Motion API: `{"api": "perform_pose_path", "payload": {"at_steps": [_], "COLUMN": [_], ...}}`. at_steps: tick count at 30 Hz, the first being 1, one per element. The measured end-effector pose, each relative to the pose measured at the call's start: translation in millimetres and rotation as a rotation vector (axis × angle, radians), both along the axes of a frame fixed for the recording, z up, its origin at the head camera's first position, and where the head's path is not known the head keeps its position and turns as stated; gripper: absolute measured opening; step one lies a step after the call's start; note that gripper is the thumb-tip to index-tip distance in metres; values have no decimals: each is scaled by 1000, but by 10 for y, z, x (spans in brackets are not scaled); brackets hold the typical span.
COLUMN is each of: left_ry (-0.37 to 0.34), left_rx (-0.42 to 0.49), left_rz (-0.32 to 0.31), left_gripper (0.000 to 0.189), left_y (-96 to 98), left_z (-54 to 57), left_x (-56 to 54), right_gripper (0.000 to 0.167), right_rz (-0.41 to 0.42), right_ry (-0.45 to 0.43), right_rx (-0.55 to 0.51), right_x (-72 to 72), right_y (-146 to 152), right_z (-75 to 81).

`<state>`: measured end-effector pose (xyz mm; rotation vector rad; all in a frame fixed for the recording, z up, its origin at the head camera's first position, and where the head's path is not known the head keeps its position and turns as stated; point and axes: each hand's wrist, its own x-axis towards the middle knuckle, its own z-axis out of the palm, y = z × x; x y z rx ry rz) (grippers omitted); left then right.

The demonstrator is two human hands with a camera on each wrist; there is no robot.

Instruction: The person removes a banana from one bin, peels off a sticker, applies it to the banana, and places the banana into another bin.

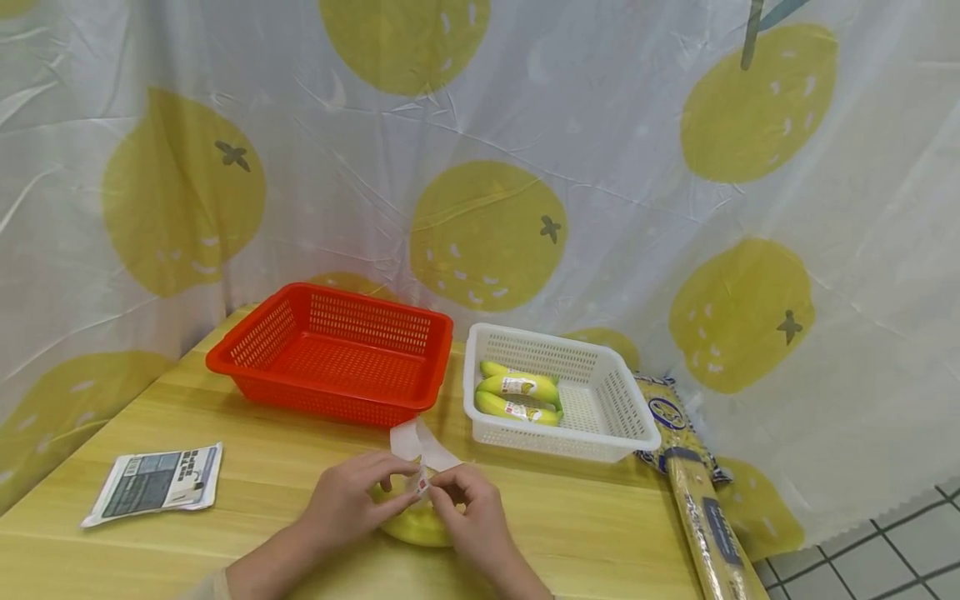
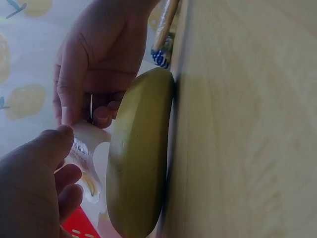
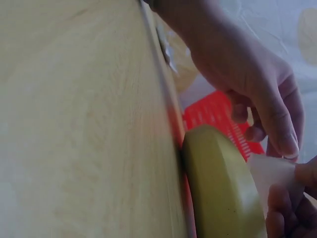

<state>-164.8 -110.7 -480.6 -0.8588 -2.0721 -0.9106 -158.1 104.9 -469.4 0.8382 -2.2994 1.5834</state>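
Note:
A yellow banana (image 1: 417,527) lies on the table in front of the person. Just above it, the left hand (image 1: 351,500) and the right hand (image 1: 477,515) meet, each pinching a printed paper label (image 1: 422,483) between thumb and fingers. In the left wrist view the label (image 2: 85,161) shows small print and a banana picture, and it hangs close beside the banana (image 2: 141,153). White paper (image 1: 420,442) stands out beyond the fingertips. From the right wrist, the plain pale back of the label (image 3: 275,173) is visible, partly hidden by the fingers.
An empty red basket (image 1: 330,400) stands behind the hands. Right of it, a white basket (image 1: 555,442) holds several labelled bananas (image 1: 517,386). A printed white packet (image 1: 156,483) lies at left; plastic-wrapped packages (image 1: 701,517) line the right edge. A fruit-patterned curtain (image 1: 337,167) hangs behind.

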Motion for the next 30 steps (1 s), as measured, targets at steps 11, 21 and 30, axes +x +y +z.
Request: {"api": "perform_pose_path", "payload": {"at_steps": [11,21,30], "left_ry": [4,-13,-13], "left_rx": [-13,-11,2], "left_rz": [-17,-16,-31], "left_gripper": [22,18,18], "left_y": [-2,-10,-13], "left_z": [-22,-14,-21], "left_x": [0,8,-5], "right_gripper": [12,10,14], "right_rz": [81,85,69], "right_ry": [128,139,133], "right_rx": [-19,-9,3], "right_x": [-16,-8,-5], "right_y": [-18,-5,-8], "right_z": [-37,-14,-22]}}
